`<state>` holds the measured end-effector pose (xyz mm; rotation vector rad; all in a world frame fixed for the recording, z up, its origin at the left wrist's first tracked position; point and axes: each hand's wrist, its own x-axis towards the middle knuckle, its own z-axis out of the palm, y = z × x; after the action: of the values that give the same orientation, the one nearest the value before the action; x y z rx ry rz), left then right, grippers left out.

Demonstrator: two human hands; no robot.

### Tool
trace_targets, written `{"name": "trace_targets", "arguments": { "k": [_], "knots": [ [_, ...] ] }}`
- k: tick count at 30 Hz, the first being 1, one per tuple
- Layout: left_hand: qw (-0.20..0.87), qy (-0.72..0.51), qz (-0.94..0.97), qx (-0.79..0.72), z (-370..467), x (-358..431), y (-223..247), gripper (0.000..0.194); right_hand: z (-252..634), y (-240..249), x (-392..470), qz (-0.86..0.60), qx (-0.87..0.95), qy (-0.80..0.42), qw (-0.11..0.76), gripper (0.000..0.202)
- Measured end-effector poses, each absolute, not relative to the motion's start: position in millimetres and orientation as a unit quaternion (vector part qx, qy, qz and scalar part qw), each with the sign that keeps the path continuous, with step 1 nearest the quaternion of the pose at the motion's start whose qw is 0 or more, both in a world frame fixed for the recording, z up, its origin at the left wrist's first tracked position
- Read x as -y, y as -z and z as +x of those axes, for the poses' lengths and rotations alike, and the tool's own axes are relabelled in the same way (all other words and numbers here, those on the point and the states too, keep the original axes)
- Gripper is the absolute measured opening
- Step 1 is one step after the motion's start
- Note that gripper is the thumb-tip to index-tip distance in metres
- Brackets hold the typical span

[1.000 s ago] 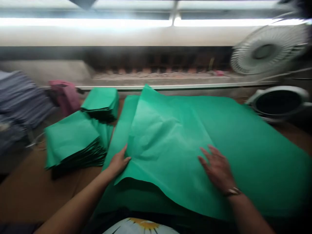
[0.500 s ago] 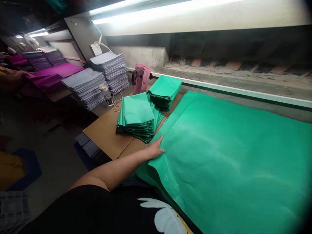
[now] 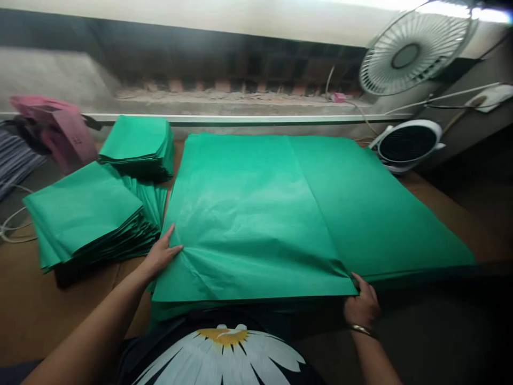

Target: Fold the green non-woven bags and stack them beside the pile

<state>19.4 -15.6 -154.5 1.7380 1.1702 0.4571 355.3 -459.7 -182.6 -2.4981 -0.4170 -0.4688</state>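
A large green sheet (image 3: 240, 214) lies over a stack of like sheets on the table in front of me. My left hand (image 3: 162, 252) is at its left edge, thumb on top and the other fingers partly hidden. Creases run out from under that thumb. With my right hand (image 3: 363, 299), which wears a bangle, I pinch the sheet's near right corner. The top sheet covers the left part of the stack. More green sheet (image 3: 385, 208) shows to the right of a diagonal edge.
Two piles of smaller folded green pieces, a near one (image 3: 84, 208) and a far one (image 3: 136, 141), sit at left on cardboard (image 3: 20, 294). Behind them stands a pink holder (image 3: 68, 131). A white cable (image 3: 12, 230) lies far left. Two fans, one large (image 3: 404, 56) and one small (image 3: 409, 141), stand back right.
My view has swung to the right, bringing the fans and my right hand into sight. The right hand now grips the sheet's near right corner. My left hand remains at the left edge.
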Motion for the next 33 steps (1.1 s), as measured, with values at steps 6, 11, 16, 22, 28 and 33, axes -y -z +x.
{"name": "trace_targets", "arguments": {
  "k": [6, 11, 16, 22, 28, 33],
  "knots": [
    [0.510, -0.159, 0.714, -0.453, 14, 19, 154, 0.087, 347, 187, 476, -0.959, 0.113, 0.170, 0.196, 0.037],
    [0.516, -0.158, 0.709, -0.453, 17, 19, 156, 0.087, 339, 177, 477, -0.930, 0.050, 0.170, 0.323, 0.017],
    [0.454, -0.129, 0.735, -0.487, 19, 25, 151, 0.080, 344, 169, 462, -0.902, -0.004, 0.159, 0.402, 0.035],
    [0.137, 0.066, 0.881, -0.448, 27, 32, 102, 0.075, 345, 169, 463, -0.947, 0.037, 0.076, 0.310, 0.047],
    [-0.021, -0.076, 0.983, -0.167, 184, 67, 44, 0.062, 338, 182, 459, -0.912, 0.039, 0.143, 0.383, 0.054],
    [0.021, -0.042, 0.970, 0.237, 365, 152, 53, 0.065, 334, 196, 457, -0.895, 0.039, 0.194, 0.401, 0.055]
  ]
}}
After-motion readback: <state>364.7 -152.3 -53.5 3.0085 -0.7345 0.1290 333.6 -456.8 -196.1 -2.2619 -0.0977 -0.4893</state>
